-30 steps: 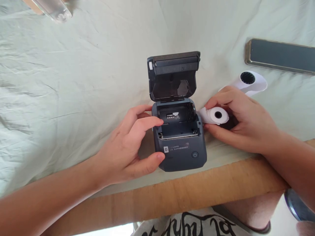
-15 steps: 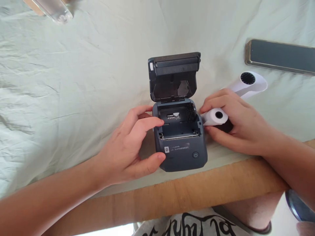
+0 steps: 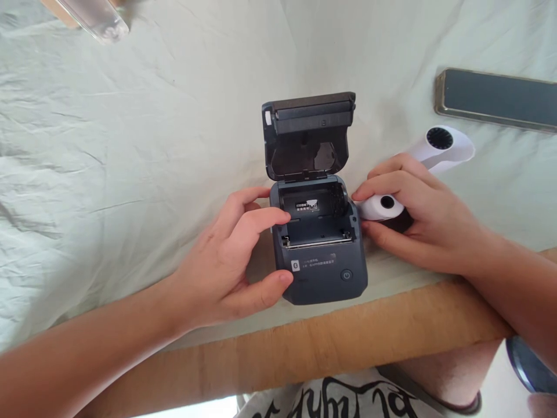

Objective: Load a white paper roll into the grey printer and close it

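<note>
A dark blue label printer (image 3: 322, 273) stands near the table's front edge, its lid (image 3: 308, 139) raised and its paper bay bare inside. My left hand (image 3: 243, 255) grips the printer's left side, one finger over the bay's rim and the thumb on the front face. At the printer's right side, my right hand (image 3: 418, 215) is closed around a small white paper roll (image 3: 376, 206), whose dark core hole faces me. The fingertips of that hand reach the printer's side. Behind the hand lies a second white roll (image 3: 452, 151), partly unwound, with a black core.
A phone (image 3: 500, 98) lies at the back right. Some clear plastic object (image 3: 102, 20) sits at the far left corner. Pale wrinkled cloth (image 3: 174, 116) covers the table, with a wooden edge (image 3: 304, 354) along the front.
My right hand has shifted its fingers slightly on the small roll, which has tilted a little. The printer and my left hand have stayed nearly still.
</note>
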Tool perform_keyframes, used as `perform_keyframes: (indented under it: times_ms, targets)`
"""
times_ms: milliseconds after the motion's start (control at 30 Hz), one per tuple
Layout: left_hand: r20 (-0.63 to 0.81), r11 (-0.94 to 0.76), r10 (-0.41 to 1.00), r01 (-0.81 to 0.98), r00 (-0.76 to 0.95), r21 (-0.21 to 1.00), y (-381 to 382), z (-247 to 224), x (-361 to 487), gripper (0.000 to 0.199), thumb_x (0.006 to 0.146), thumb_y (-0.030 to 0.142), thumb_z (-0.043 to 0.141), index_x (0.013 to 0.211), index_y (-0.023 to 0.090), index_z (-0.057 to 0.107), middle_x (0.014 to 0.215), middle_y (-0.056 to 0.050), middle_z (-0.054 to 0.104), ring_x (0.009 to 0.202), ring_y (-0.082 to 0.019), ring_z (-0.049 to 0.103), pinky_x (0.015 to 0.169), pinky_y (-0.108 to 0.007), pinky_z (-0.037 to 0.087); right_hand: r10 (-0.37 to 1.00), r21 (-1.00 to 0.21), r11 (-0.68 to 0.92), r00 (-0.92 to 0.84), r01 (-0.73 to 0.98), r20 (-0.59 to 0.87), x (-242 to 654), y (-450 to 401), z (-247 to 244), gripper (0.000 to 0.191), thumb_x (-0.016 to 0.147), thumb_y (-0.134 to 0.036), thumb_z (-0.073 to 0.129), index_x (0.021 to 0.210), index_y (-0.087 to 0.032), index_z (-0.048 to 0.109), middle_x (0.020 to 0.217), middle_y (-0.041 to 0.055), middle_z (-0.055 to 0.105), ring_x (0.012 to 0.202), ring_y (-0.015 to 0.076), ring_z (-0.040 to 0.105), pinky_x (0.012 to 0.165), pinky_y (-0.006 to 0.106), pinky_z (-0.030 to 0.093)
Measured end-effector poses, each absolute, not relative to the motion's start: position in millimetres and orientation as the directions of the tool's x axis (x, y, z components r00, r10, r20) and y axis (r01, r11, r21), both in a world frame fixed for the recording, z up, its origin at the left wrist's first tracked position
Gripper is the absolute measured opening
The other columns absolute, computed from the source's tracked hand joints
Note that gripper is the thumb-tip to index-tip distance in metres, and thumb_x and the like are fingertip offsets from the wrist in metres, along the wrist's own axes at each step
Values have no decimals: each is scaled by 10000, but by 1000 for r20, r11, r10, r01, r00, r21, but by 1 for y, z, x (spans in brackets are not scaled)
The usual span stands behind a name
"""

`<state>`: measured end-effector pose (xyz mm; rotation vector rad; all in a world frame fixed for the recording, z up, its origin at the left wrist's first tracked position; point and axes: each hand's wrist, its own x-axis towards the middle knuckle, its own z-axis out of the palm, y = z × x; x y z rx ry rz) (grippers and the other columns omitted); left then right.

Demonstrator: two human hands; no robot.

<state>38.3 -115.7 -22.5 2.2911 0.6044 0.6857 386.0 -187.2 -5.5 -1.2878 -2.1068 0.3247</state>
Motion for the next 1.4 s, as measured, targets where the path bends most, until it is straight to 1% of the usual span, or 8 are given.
perform_keyframes:
  times_ms: [200,367,500,633,767,900,1067,1400]
  targets:
    - [325,-695,570,232,754,680,-117,-27,38,589,1146,531,704,1703,389,575,1713,-162,626,1559,-419,711,1028,-552,751,850,-487,521,-375,701,369,389,-188,-3,616,929,-48,641,1426,-406,703,1165,46,721,964,276,741,835,458,670]
    - [302,-681,592,265,747,682,-120,-27,39,598,1134,519,720,1690,348,583,1765,-170,600,1616,-435,661,1184,-583,703,831,-495,546,-360,676,424,385,-187,-8,527,1015,-115,654,1456,-400,697,1213,41,791,1029,278,796,854,463,695]
    - [300,-681,595,268,746,682,-121,-27,39,595,1154,542,695,1705,359,566,1761,-168,603,1614,-440,657,1123,-565,718,837,-525,530,-310,666,451,387,-185,-6,434,1073,-254,740,1479,-394,681,1178,25,831,964,256,823,765,430,687]
    - [286,-677,602,287,746,677,-122,-27,41,590,1151,559,688,1691,349,579,1752,-169,608,1611,-442,652,1123,-568,715,883,-585,430,-183,688,433,388,-183,16,422,1001,-276,882,1383,-339,714,1095,29,861,833,232,810,636,382,613]
    - [276,-676,599,289,752,678,-122,-27,42,580,1154,563,673,1681,337,581,1745,-165,609,1621,-419,650,1176,-562,700,873,-497,464,-282,733,399,371,-177,42,224,1028,-250,875,1189,-328,740,1251,16,937,1025,261,918,765,412,702]
    - [298,-666,601,259,741,699,-120,-27,40,683,1152,567,705,1748,329,470,1768,-201,590,1569,-409,693,1110,-547,715,822,-397,546,-382,737,421,350,-170,48,270,1109,-76,694,1170,-338,682,1356,-38,940,1210,242,942,975,415,793]
    - [302,-690,536,203,788,694,-115,-20,36,725,1148,459,759,1773,345,410,1772,-215,579,1529,-396,709,1114,-546,709,847,-444,503,-321,742,423,342,-167,42,232,1070,-71,728,1093,-296,676,1349,-32,949,1224,244,944,967,386,779]
    - [340,-668,573,185,746,720,-121,-29,40,712,1149,439,736,1782,340,426,1777,-203,570,1605,-409,650,1156,-552,688,861,-456,482,-310,748,403,341,-164,32,181,1058,-129,695,1051,-306,732,1274,-37,939,1100,248,925,993,447,750]
